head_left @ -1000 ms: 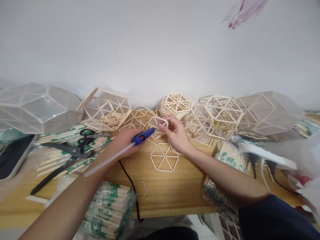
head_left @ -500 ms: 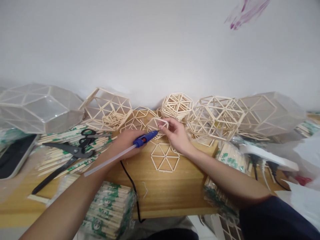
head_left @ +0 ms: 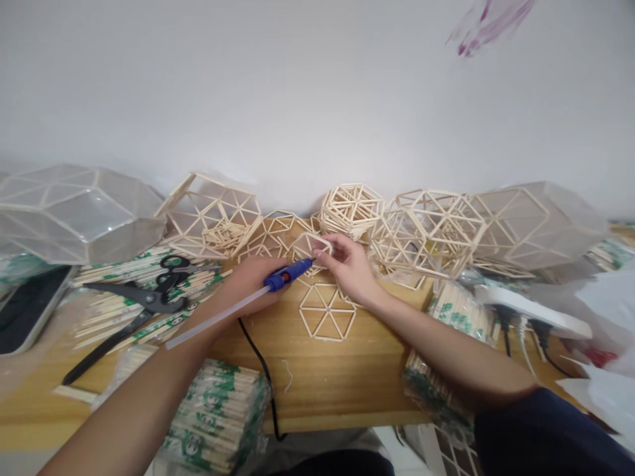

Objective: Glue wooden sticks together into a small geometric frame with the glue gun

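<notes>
My left hand (head_left: 248,281) is closed round a blue glue gun (head_left: 288,274) with a clear glue stick (head_left: 213,320) sticking out behind it and a black cord (head_left: 258,367) trailing off the table. The nozzle points at a small stick frame (head_left: 310,246) that my right hand (head_left: 350,268) pinches by its top edge. A flat hexagon of sticks (head_left: 327,312) lies on the wooden table (head_left: 347,383) just in front of both hands.
Several stick polyhedra (head_left: 426,231) line the wall, with clear-panelled ones at far left (head_left: 74,211) and right (head_left: 536,221). Black scissors (head_left: 143,297) lie on packs of sticks (head_left: 218,416) at left. A white power strip (head_left: 526,307) with plugs sits at right.
The glue gun's nozzle has crept slightly right towards the held frame. The hands otherwise stay put.
</notes>
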A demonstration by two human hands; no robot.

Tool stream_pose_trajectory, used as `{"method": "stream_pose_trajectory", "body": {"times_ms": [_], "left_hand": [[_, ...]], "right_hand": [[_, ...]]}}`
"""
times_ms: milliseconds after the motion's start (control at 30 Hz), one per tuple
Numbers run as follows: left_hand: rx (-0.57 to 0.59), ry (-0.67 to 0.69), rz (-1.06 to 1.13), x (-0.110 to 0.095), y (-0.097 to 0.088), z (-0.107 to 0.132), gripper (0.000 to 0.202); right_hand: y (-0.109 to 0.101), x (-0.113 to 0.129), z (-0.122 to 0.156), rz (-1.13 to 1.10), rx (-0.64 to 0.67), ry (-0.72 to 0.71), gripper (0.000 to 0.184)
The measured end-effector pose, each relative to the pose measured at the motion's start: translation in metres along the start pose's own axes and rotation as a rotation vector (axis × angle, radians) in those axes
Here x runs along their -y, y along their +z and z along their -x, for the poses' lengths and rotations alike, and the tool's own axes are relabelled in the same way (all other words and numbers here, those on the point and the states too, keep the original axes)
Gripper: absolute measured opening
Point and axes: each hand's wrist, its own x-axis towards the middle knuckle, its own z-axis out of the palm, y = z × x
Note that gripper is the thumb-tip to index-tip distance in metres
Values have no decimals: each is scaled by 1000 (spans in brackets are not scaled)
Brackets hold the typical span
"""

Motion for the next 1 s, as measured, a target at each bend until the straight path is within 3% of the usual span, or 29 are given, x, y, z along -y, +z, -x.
{"method": "stream_pose_trajectory", "body": {"times_ms": [600,1000], "left_hand": [[-30,59,-8,8,4,1,4],[-35,66,-8,9,4,2,3]], "right_hand": [[-1,13,5,28,66,83,39],[0,12,4,-52,69,92,27]]}}
